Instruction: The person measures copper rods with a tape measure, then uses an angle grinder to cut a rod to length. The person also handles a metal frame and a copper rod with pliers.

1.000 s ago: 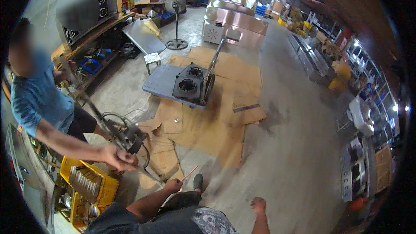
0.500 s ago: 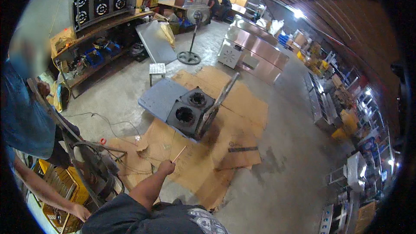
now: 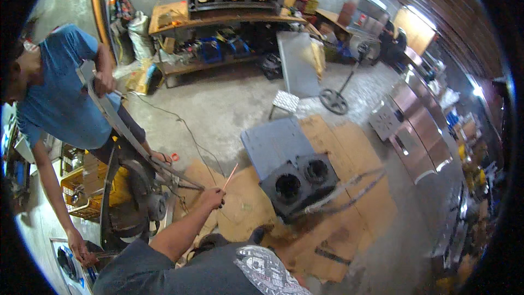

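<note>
My left hand (image 3: 214, 199) is closed around one end of a thin reddish stick (image 3: 231, 176), which tilts up and away over the cardboard. My right hand is out of view. Beyond the left hand sits a black metal stove body (image 3: 299, 182) with two round burner openings, partly over a blue-grey flat panel (image 3: 275, 141). Blurred long metal bars (image 3: 355, 188) reach out from its right side. Close on my left, a dark curved metal frame (image 3: 117, 123) leans; a co-worker's hand (image 3: 103, 83) rests at its upper part.
Flattened cardboard (image 3: 240, 207) covers the floor under the stove body. A blue-shirted co-worker (image 3: 71, 87) bends at left beside yellow crates (image 3: 82, 183). A cable (image 3: 188, 125) runs across the floor. Farther back are a small stool (image 3: 285, 100), a workbench (image 3: 229, 20) and a pedestal fan (image 3: 334, 101).
The view has swung left, so the stove body and bench appear farther right and more of the co-worker shows. The stick stays in my left hand.
</note>
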`<act>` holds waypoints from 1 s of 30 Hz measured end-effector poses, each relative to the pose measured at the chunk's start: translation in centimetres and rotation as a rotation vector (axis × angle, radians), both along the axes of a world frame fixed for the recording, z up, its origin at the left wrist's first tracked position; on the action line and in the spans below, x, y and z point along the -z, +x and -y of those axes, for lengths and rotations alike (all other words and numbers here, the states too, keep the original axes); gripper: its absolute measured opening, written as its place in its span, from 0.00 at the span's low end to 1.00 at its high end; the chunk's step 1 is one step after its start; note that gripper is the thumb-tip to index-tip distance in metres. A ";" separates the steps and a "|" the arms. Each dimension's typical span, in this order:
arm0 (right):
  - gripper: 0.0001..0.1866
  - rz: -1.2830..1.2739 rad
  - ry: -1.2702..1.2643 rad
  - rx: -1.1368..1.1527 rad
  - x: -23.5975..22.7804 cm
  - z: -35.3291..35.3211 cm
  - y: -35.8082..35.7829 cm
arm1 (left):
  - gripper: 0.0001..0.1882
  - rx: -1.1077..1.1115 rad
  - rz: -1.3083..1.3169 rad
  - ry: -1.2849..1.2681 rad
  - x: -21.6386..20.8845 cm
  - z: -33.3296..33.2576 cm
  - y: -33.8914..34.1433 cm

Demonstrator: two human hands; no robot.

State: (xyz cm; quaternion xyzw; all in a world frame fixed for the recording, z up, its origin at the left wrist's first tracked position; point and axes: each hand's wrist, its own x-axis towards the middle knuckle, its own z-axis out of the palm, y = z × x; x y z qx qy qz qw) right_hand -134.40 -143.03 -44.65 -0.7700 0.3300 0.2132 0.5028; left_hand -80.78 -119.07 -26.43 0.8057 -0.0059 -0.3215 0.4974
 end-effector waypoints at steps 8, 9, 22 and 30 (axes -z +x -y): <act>0.26 0.183 -0.028 -0.310 -19.7 10.8 37.0 | 0.18 -0.416 -0.072 -0.111 -2.6 0.2 5.6; 0.24 0.222 -0.065 -0.363 -20.1 11.2 40.3 | 0.18 -0.479 -0.122 -0.171 -2.4 0.5 6.8; 0.17 0.361 0.595 0.170 -29.3 9.2 85.1 | 0.26 0.371 -0.107 -0.327 -10.6 15.5 35.9; 0.16 0.606 0.724 0.440 -35.9 12.6 106.5 | 0.22 0.491 0.234 -0.182 -15.1 8.4 53.8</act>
